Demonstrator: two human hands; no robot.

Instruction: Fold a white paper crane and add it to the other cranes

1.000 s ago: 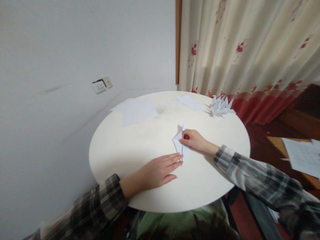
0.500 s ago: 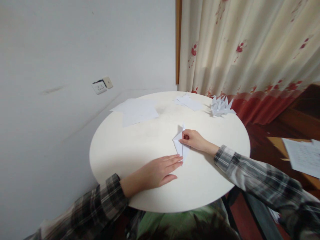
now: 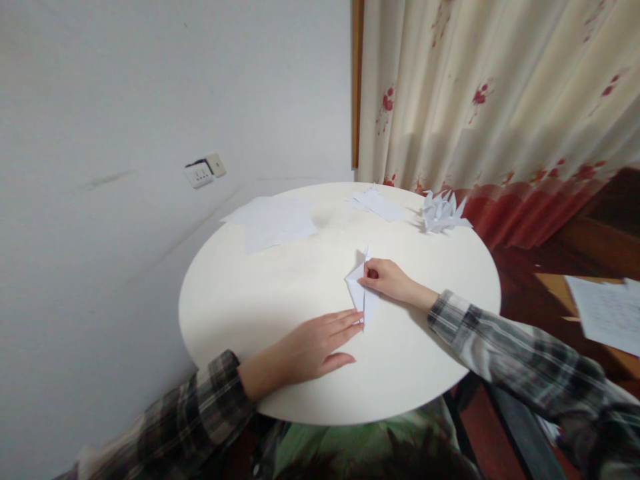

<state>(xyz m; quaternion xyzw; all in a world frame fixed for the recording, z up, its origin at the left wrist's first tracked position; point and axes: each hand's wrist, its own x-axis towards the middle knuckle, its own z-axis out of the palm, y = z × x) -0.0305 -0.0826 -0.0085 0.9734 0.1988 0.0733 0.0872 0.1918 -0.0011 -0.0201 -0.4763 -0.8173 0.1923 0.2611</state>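
Two hands on folded paper (image 3: pixel 361 288): left hand (image 3: pixel 313 343) flat, fingertips pinning its near tip; right hand (image 3: pixel 387 278) fingers pressed together on its edge. Light, creasable; hold by edges.

left hand (image 3: pixel 313 347): flat, fingers extended | right hand (image 3: pixel 385 279): fingers curled, pressing down

Two bare hands (image 3: pixel 310 347), long plaid flannel sleeves (image 3: pixel 500 347) in grey, black and white checks

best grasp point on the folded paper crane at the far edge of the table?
Pinch the folded paper crane at its central body from above. The thin wings and points splay outward and would likely crumple; the middle looks thickest. It stands free of the loose sheets beside it, so a top approach seems unobstructed.
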